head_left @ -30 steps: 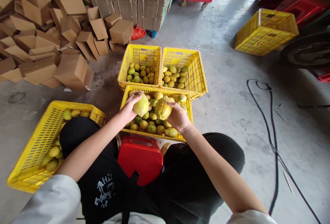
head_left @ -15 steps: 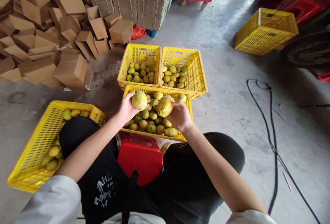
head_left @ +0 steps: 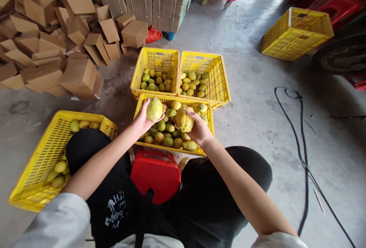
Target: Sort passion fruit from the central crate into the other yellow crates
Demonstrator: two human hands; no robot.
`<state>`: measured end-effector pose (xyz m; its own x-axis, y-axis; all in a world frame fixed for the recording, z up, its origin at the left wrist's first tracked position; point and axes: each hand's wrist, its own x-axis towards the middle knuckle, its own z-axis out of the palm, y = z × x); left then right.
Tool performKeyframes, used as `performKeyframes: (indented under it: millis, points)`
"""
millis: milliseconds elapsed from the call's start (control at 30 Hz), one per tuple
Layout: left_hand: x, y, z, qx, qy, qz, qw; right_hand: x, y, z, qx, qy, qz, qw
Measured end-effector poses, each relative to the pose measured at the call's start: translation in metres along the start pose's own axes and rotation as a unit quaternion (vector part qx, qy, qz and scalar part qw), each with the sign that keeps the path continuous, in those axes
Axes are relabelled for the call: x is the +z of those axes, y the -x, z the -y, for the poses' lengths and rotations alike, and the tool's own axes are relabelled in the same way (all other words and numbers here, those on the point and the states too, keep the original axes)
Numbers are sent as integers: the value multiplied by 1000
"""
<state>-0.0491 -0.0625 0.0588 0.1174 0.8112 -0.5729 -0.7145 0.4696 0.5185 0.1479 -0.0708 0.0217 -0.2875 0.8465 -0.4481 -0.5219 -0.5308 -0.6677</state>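
In my left hand [head_left: 143, 120] lies a pale yellow-green citrus fruit [head_left: 154, 109], with the fingers curled beneath it. My right hand [head_left: 201, 130] grips a bumpy, darker yellow citrus fruit [head_left: 184, 119], its thumb resting on top. Both fruits are held side by side, a little apart, above the front yellow crate [head_left: 211, 126]. Inside that crate sit many green and yellow fruits [head_left: 168, 142] of mixed sizes. The fingers on the far side of each fruit are partly hidden.
Two more yellow crates [head_left: 220, 61] with fruit stand behind the front one. Another fruit crate [head_left: 31, 168] is by my left knee. A red stool [head_left: 156, 175] stands between my legs. Cardboard boxes [head_left: 80, 74] are piled at left; a black cable [head_left: 303, 141] lies on the right.
The fruit in my right hand has turned, and the thumb has come over its top. My left hand has tilted its fruit slightly while staying in nearly the same place.
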Motion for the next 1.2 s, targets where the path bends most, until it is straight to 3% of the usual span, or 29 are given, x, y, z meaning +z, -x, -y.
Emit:
performKeyframes:
  millis: [233,400,633,1000,1200]
  points:
    - [-6,1,-1,-1,20,20,1000,-1,0,5,2,-36,50,998]
    - [-8,-3,3,11,-3,45,999,2,1,3,-18,-16,19,1000]
    - [-5,0,6,43,-67,31,996,2,1,2,-9,-21,-2,1000]
    - [-7,3,3,-18,3,59,998,4,6,7,12,-21,35,999]
    - [-4,8,1,-37,12,80,996,9,5,7,-30,-23,20,999]
